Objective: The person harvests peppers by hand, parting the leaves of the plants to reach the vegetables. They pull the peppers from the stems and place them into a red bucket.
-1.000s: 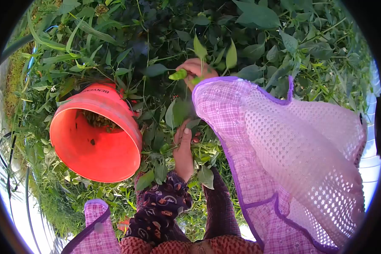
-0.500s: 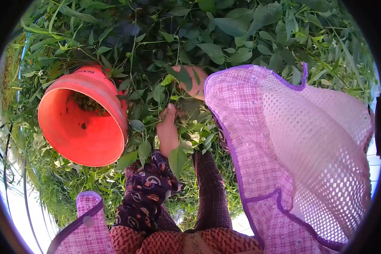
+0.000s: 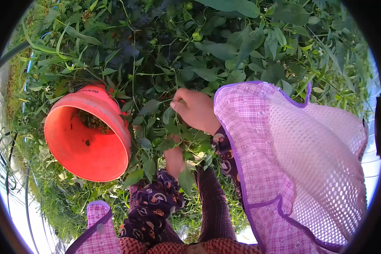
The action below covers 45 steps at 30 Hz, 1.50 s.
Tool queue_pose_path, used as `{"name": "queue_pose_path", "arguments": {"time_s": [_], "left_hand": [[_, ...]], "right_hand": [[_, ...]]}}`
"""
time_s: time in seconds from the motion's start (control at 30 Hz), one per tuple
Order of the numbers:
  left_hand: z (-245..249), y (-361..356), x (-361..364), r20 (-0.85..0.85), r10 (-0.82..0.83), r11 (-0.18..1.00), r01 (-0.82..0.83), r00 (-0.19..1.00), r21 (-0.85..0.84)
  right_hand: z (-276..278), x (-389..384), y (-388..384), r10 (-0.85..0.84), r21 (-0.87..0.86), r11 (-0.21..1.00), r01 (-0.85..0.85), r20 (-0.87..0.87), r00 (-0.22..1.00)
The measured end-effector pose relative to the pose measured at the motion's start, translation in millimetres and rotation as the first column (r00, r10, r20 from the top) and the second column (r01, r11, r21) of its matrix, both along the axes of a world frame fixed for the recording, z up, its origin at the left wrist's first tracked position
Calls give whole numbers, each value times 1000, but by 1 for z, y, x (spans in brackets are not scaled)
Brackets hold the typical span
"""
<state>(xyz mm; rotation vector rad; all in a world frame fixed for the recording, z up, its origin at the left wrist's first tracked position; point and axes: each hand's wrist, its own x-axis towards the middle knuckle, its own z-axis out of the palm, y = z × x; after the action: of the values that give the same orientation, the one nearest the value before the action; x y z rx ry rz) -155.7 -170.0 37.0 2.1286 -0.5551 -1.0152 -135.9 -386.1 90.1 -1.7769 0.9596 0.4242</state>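
My right hand (image 3: 195, 111) is among the leaves in the middle of the plants (image 3: 224, 51), its fingers curled and the thumb close to the forefinger. What they pinch, if anything, is too small to tell. Lower down and to the left, my left hand (image 3: 172, 160) reaches up into the same foliage, and leaves cover its fingers. A tilted red bucket (image 3: 89, 146) stands left of both hands, its mouth facing me, with small brownish-green pieces inside. Small round green fruit (image 3: 197, 36) shows among the leaves above my right hand.
A purple checked cloth with mesh (image 3: 249, 139), apparently headwear, hangs across the right side and covers part of my right arm. Dark hoses or cables (image 3: 26, 199) run along the left edge. Grass (image 3: 190, 213) grows around my legs.
My right hand has come out from behind leaves and now shows more fully, with its sleeve cuff. My left hand is more covered by leaves. The whole view has shifted slightly.
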Motion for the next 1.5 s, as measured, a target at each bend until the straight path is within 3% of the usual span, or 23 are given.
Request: {"name": "queue_pose_path", "arguments": {"time_s": [0.03,0.07,0.1,0.17,0.23,0.3,0.33,0.47,0.53,0.7,0.77,0.8,0.83,0.9,1.03,1.17,1.2,1.23,1.27,1.3,1.37,1.43,1.5], "left_hand": [[10,-10,7,-2,4,1000,-4,1000,-2],[32,-30,20,-310,240,965,-192,920,176],[44,-43,26,-529,480,869,-299,700,394],[48,-45,29,-579,555,831,-433,598,350],[52,-52,40,-563,600,800,-407,568,441],[34,-52,38,-742,671,514,-719,-3,468],[39,-56,48,-847,477,478,-739,-235,474],[55,-74,71,-823,522,345,-827,-224,444],[61,-81,82,-893,422,558,-733,-154,390],[-29,-60,67,-881,440,611,-661,-174,435],[-17,-69,73,-852,345,606,-599,-395,523],[12,-67,72,-951,269,743,-662,153,104],[-3,-65,74,-898,440,690,-629,-27,357],[-9,-66,73,-839,516,594,-634,-172,495],[-10,-61,69,-832,508,599,-602,-225,528],[-9,-64,70,-850,489,570,-667,-194,480],[-6,-64,71,-850,491,572,-665,-192,481],[-1,-65,71,-830,555,639,-612,-53,467],[8,-71,72,-797,597,697,-552,91,459],[11,-72,71,-798,596,696,-554,92,457],[14,-72,69,-755,655,620,-595,31,512],[-14,-48,59,-790,613,659,-556,8,507],[-14,-39,53,-937,330,643,-701,-110,309]], "right_hand": [[1,3,-4,4,-2,1000,-4,-2,1000],[2,7,-12,-114,309,943,128,-63,992],[1,9,-19,-206,578,774,257,-153,967],[-11,9,-16,-199,630,734,256,-160,967],[-17,12,-3,59,185,980,-73,76,995],[-15,8,15,141,27,989,-144,95,986],[-8,2,23,163,-87,985,-152,138,977],[-3,-6,47,229,-327,932,-157,191,955],[-6,-7,55,236,-371,916,-154,187,954],[-15,-12,64,230,-416,898,-141,172,958],[-17,-18,66,220,-417,899,-133,167,961],[-17,-22,66,214,-416,900,-128,165,963],[-18,-24,67,206,-406,906,-124,166,964],[-19,-29,70,182,-377,920,-104,178,967],[-10,-35,63,136,-296,954,-52,271,953],[26,-24,45,90,-183,983,-23,367,926],[23,-21,41,-29,-246,958,149,435,900],[22,-18,38,-134,-294,902,318,508,851],[27,-17,33,-351,-93,906,413,378,856],[26,-14,28,-350,-93,907,412,381,856],[23,2,13,-637,-16,763,646,152,756],[30,15,9,-548,-107,826,553,76,833],[31,31,21,-325,-357,864,355,144,935]]}}
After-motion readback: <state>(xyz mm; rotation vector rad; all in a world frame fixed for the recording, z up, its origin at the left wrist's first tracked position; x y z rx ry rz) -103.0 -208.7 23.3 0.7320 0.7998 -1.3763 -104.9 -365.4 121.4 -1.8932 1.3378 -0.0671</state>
